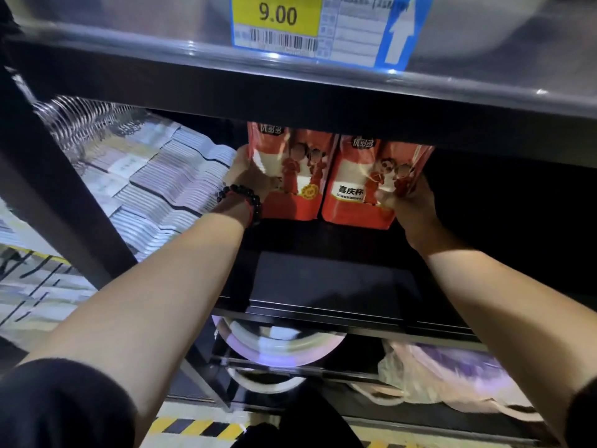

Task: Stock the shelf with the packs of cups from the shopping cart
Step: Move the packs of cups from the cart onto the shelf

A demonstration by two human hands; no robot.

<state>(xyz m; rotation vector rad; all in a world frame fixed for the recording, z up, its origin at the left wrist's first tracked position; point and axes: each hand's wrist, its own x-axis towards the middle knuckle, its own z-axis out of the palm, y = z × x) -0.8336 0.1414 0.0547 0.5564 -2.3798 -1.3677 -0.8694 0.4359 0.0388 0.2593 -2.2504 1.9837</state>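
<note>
Placement step: left hand [250, 176] grasps the left red cup pack [287, 171], right hand [408, 202] the right pack [361, 185], on the dark shelf [323, 279]. Next, release toward twelve o'clock.

A shop aisle: price tag [277, 15] on dark shelving [323, 101], stocked goods.

Yellow price tag [277, 15] reading 9.00 with barcode and white arrow on blue, stacked pale packets [168, 176] at left, wire rack [80, 121] behind them, round pale basins [277, 347] below, yellow-black floor tape [197, 426]
</note>
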